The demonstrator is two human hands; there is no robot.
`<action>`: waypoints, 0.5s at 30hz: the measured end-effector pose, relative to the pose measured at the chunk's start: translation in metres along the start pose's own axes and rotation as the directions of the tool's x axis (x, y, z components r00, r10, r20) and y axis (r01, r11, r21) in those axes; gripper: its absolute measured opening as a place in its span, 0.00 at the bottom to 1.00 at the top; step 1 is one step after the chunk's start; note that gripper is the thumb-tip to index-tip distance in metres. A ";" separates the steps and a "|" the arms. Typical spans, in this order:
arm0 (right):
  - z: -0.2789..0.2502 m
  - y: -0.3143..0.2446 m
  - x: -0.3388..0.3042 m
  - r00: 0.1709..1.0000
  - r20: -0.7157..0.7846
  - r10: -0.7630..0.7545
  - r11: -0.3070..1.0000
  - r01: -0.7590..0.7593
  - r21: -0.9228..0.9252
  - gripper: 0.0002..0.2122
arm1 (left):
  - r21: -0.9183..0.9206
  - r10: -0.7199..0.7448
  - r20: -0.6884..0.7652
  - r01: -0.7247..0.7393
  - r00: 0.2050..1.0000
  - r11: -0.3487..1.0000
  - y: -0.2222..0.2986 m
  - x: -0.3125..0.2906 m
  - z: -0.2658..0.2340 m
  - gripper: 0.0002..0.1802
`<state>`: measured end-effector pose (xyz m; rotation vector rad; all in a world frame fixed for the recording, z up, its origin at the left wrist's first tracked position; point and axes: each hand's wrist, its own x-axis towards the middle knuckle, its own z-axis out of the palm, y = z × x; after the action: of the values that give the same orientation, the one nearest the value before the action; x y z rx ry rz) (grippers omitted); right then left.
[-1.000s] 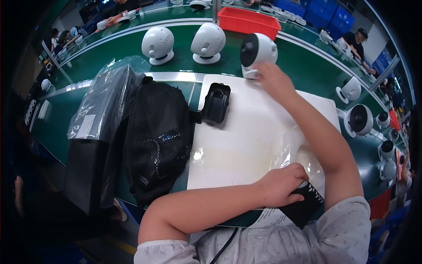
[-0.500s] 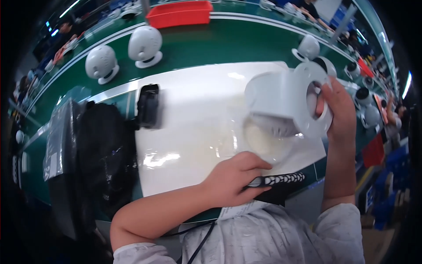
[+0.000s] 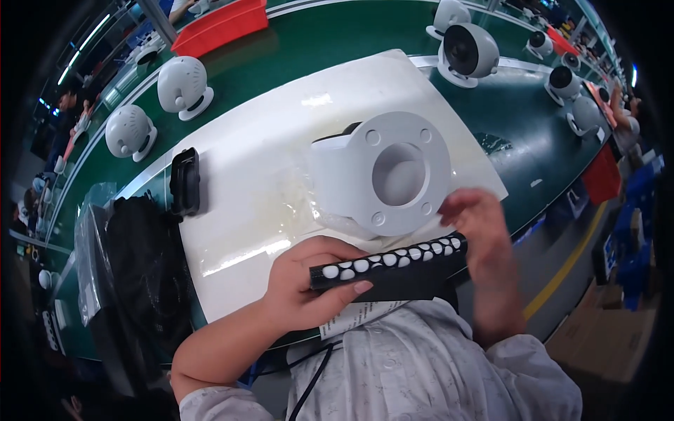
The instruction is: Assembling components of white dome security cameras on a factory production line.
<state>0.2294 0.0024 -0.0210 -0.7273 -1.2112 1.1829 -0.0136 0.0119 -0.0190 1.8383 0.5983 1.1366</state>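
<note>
My left hand (image 3: pixel 305 284) is closed around the left end of a black sheet (image 3: pixel 390 263) that carries rows of white round pads along its bent edge, held close to my body. My right hand (image 3: pixel 484 231) hovers by the sheet's right end, smeared by motion, so its grip is unclear. Just beyond the sheet, a white fan-like device (image 3: pixel 330 175) lies on its side. Its round base faces up toward me, with a large central hole and several small round recesses in the ring. Neither hand visibly touches the device.
A white mat (image 3: pixel 239 210) covers the green bench (image 3: pixel 316 35). On its left edge sits a black tray-like part (image 3: pixel 185 181), beside a black bag (image 3: pixel 147 266). White round-headed devices (image 3: pixel 184 84) stand at the back, near a red bin (image 3: pixel 221 28). Cardboard boxes (image 3: pixel 597 330) lie lower right.
My right hand has let go of the white device's base and come down near the sheet. The device now lies with its base up. My left hand has raised the padded sheet into fuller view.
</note>
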 end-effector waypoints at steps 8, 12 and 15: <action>0.014 0.004 -0.011 0.981 0.129 -0.143 0.918 0.181 -0.354 0.15 | -0.153 -0.169 0.009 0.168 0.986 0.974 0.002 0.005 -0.001 0.15; 0.015 -0.003 -0.008 0.973 0.170 -0.156 0.886 0.214 -0.411 0.12 | -0.105 -0.225 -0.043 0.220 0.973 0.970 0.005 0.002 0.001 0.09; 0.017 -0.007 -0.009 0.976 0.182 -0.123 0.857 0.197 -0.477 0.10 | -0.140 -0.379 -0.014 0.374 0.925 0.917 0.004 -0.001 -0.002 0.07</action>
<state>0.2164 -0.0104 -0.0127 -0.9052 -1.6961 0.7972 -0.0162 0.0099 -0.0159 1.5047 0.8380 0.9301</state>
